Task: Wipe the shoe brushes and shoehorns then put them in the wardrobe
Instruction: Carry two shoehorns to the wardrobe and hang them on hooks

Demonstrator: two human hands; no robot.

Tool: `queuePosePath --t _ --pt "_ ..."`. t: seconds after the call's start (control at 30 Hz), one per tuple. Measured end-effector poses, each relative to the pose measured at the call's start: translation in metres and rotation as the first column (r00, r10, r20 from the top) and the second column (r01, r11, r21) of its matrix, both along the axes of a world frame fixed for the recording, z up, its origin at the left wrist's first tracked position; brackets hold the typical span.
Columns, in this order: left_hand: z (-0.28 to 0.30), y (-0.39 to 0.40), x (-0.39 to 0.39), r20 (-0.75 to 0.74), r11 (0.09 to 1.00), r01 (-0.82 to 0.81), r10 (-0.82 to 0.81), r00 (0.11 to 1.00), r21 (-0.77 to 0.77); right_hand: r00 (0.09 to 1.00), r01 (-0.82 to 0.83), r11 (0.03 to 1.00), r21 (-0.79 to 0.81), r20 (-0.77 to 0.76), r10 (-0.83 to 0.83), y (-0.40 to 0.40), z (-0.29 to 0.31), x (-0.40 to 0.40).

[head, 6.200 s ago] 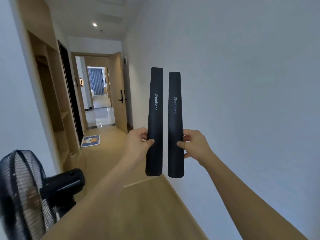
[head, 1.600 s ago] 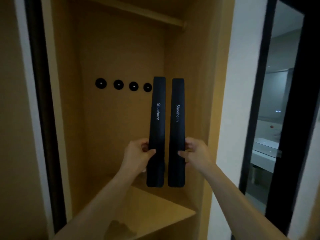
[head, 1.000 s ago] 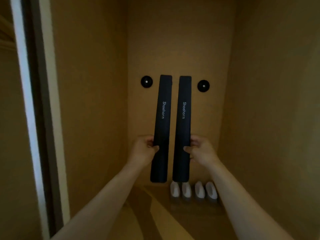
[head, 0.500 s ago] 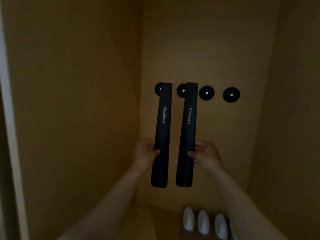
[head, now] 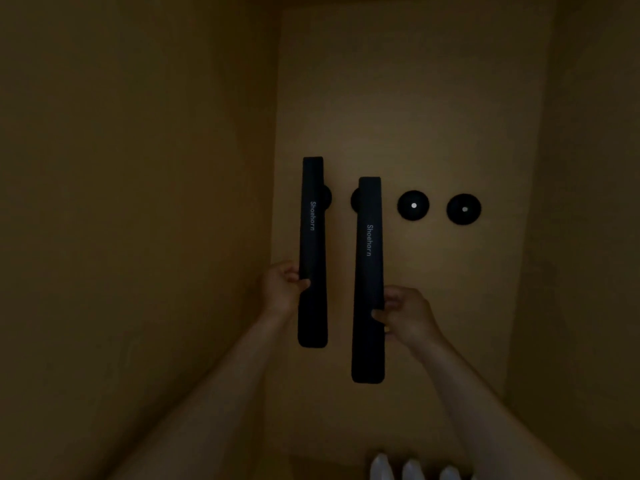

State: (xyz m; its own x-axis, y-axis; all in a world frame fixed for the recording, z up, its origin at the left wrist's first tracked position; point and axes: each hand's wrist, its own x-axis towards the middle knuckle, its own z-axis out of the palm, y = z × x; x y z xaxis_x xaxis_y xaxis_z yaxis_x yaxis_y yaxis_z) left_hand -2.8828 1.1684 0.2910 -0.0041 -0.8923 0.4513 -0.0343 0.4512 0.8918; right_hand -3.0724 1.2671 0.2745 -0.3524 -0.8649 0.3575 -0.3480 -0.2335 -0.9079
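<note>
Inside the dim wooden wardrobe I hold two long black shoehorns upright against the back panel. My left hand (head: 282,287) pinches the left shoehorn (head: 312,237), whose top covers the leftmost round black wall mount (head: 326,198). My right hand (head: 403,311) pinches the right shoehorn (head: 369,271), which sits lower and overlaps the second mount (head: 354,199). Two more mounts, one (head: 413,205) beside the other (head: 463,209), are bare to the right.
The wardrobe's left wall (head: 138,237) and right wall (head: 588,237) close in on both sides. Several white objects (head: 410,469) stand in a row on the shelf at the bottom edge.
Both shoehorns have moved closer to the back panel and spread apart. The left one has risen over the first mount and the right one now sits lower.
</note>
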Motion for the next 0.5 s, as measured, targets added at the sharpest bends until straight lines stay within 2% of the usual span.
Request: queuePosePath --t 0.5 --pt "0.050 -0.072 -0.023 -0.004 1.000 -0.012 0.013 1.000 0.025 1.000 0.004 0.999 -0.049 -0.017 -0.005 -0.024 0.010 -0.015"
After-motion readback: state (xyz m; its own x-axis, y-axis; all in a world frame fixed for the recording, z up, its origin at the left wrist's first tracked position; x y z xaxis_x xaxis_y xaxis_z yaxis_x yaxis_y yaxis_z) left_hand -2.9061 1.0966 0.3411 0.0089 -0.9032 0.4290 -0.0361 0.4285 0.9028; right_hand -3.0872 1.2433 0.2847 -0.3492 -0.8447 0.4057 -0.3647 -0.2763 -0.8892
